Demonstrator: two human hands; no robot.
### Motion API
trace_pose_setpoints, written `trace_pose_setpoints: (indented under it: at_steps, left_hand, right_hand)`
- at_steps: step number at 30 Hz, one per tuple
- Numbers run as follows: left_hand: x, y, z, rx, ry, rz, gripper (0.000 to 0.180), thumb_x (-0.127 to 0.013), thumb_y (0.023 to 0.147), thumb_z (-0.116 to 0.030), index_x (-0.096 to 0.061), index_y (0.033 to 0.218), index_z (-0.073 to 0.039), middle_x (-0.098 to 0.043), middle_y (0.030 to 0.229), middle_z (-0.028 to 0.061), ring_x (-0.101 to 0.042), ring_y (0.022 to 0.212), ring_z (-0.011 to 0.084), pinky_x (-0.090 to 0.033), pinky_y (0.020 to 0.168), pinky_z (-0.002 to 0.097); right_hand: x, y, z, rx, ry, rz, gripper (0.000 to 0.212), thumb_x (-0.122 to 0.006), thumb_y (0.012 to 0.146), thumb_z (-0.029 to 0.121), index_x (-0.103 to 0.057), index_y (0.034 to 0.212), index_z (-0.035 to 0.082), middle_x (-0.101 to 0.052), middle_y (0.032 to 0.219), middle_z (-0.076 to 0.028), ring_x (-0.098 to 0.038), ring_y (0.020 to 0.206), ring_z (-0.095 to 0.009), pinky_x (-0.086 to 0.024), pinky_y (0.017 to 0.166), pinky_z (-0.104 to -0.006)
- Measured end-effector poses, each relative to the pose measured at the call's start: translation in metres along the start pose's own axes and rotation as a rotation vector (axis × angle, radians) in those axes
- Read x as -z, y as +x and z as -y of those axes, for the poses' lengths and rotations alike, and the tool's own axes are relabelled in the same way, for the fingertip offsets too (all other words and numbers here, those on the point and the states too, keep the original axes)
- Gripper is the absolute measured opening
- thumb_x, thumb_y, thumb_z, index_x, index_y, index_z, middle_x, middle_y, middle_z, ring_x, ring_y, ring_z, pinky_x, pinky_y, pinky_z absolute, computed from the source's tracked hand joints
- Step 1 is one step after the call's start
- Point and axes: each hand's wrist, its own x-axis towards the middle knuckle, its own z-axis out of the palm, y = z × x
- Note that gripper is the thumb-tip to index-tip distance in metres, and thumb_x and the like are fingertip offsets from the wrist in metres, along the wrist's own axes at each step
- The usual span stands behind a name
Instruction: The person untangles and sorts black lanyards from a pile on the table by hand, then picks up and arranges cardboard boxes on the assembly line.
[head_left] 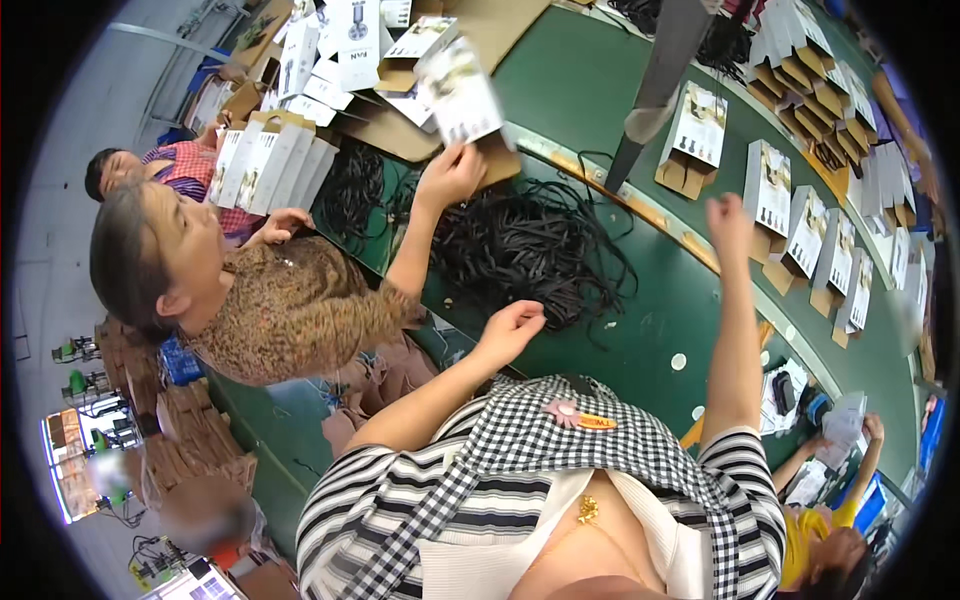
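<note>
My left hand (512, 328) is at the near edge of a tangled heap of black cables (525, 240) on the green table. Its fingers are curled together, and whatever may be between them is hidden. My right hand (731, 222) reaches out to the right, over the raised edge of the green belt. It is closed like a fist and slightly blurred; I cannot make out anything in it. Beyond it stands an open-flapped white carton (698, 130), with another white carton (768, 190) just to its right.
At left a co-worker's hand (452, 175) grips a white carton (462, 92) beside a pile of cartons (358, 45). More cartons (835, 250) stand along the belt (620, 90) at right. A grey metal post (655, 95) rises between table and belt. Another person's hands work at lower right.
</note>
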Motion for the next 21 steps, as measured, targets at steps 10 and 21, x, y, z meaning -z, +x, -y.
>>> trace_pose_setpoints:
  at_steps: [10,21]
  left_hand:
    - [0.092,-0.009,0.013,0.12,-0.05,0.183,0.028,-0.053,0.091,-0.017,-0.055,0.111,0.002,-0.062,0.098,0.0091,-0.059,0.088,0.0148,-0.046,0.08,0.0266]
    - [0.147,0.05,-0.101,-0.817,0.31,0.102,0.063,-0.071,0.074,-0.021,-0.043,0.127,-0.001,-0.045,0.129,0.0164,-0.043,0.117,0.0293,-0.035,0.097,0.0372]
  right_hand:
    - [-0.13,-0.127,0.173,0.233,0.124,0.257,0.03,-0.062,0.08,0.023,-0.057,0.106,0.009,-0.055,0.083,-0.014,-0.058,0.084,-0.033,-0.048,0.072,-0.0414]
    - [-0.021,-0.123,0.268,0.154,0.544,0.006,0.007,-0.062,0.073,0.009,-0.059,0.075,0.003,-0.056,0.079,-0.009,-0.056,0.072,-0.024,-0.046,0.065,-0.035]
